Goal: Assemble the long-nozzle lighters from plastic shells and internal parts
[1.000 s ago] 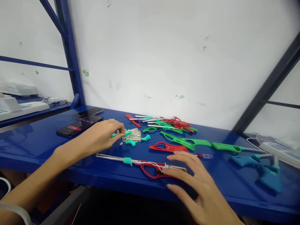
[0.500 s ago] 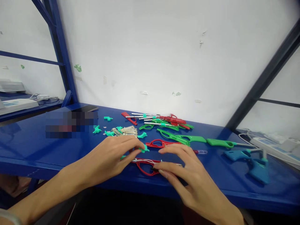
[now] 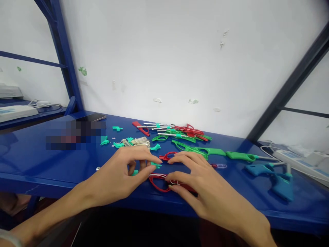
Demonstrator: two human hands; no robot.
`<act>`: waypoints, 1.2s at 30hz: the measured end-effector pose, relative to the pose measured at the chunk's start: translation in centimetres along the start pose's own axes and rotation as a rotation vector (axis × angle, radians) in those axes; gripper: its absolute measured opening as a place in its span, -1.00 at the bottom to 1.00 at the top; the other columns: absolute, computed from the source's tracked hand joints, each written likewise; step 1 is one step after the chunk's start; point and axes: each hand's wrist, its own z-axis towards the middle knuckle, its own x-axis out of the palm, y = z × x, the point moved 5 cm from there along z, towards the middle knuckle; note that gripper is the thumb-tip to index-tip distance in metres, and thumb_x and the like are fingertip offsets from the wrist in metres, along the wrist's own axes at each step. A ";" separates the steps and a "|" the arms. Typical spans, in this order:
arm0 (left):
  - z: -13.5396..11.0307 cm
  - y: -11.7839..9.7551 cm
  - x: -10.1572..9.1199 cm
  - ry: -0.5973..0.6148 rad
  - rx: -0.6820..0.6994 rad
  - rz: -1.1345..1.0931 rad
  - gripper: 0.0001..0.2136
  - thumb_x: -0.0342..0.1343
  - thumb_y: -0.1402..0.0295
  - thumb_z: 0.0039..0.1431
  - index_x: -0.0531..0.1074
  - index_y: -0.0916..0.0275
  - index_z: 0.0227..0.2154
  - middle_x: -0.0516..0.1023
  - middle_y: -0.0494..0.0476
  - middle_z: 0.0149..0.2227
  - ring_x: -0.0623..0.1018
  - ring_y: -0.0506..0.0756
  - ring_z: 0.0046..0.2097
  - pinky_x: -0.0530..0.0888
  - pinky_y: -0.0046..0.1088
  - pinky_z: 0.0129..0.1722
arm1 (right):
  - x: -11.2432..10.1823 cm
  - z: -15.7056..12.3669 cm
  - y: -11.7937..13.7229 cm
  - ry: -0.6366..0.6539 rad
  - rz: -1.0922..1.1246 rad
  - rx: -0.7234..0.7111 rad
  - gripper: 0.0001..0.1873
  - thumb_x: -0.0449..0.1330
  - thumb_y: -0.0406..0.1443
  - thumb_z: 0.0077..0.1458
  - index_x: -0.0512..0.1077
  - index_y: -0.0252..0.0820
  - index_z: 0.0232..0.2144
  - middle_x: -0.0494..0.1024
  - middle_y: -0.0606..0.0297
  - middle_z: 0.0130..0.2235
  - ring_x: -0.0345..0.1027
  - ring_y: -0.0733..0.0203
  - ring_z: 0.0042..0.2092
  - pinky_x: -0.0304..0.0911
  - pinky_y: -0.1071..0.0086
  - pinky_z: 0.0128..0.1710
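Observation:
A red lighter half-shell [image 3: 158, 188] with white wires in it lies at the table's front edge. My right hand [image 3: 195, 178] is over its right part, middle finger and thumb closing on the shell, its index finger raised. What lies beneath the palm is hidden. My left hand [image 3: 133, 171] hovers left of the shell, thumb and index finger apart. Just beyond them is a small teal plastic piece [image 3: 156, 165], apparently on the table. Another red shell [image 3: 167, 156] lies behind my right fingers.
Teal pieces [image 3: 117, 128] surround a pile of metallic parts [image 3: 140, 141]. Red and green shells with metal tubes [image 3: 177, 132] are heaped at the back. Green lighters [image 3: 240, 156], blue lighters [image 3: 282, 187] and a screwdriver [image 3: 219, 166] lie right. A phone [image 3: 95, 117] is back left.
My left fingers have parted and let go of the teal piece. My right hand has shifted slightly left over the red shell. A small metallic part now shows left of my left hand.

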 end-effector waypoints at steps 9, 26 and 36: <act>0.1 1.8 2.2 0.047 -0.205 -0.087 -0.70 0.10 0.12 0.41 0.66 0.15 -0.27 0.52 -0.04 -0.51 0.31 -0.01 -0.53 0.17 -0.47 -0.57 | -0.3 1.2 -0.2 0.090 0.045 -0.082 -0.84 0.16 -0.29 0.45 0.55 -0.04 -0.17 0.53 0.22 0.12 0.31 0.00 0.26 0.35 0.08 0.20; -0.1 1.6 2.5 0.124 -0.256 -0.146 -0.77 0.14 0.18 0.37 0.62 0.17 -0.27 0.53 -0.05 -0.54 0.43 -0.02 -0.58 0.32 -0.52 -0.57 | 1.4 0.7 -1.4 0.050 0.229 0.033 -0.85 0.07 -0.43 0.46 0.37 -0.08 -0.12 0.51 0.30 -0.07 0.39 0.17 -0.03 0.35 0.25 0.03; 0.0 2.2 2.6 0.116 -0.241 -0.083 -0.83 0.21 0.17 0.33 0.66 0.08 -0.25 0.46 -0.11 -0.66 0.38 -0.01 -0.62 0.28 -0.50 -0.59 | 1.3 0.0 -0.7 -0.035 -0.005 -0.056 -0.80 0.11 -0.35 0.47 0.54 -0.04 -0.08 0.57 0.22 0.12 0.30 -0.03 0.27 0.30 0.00 0.23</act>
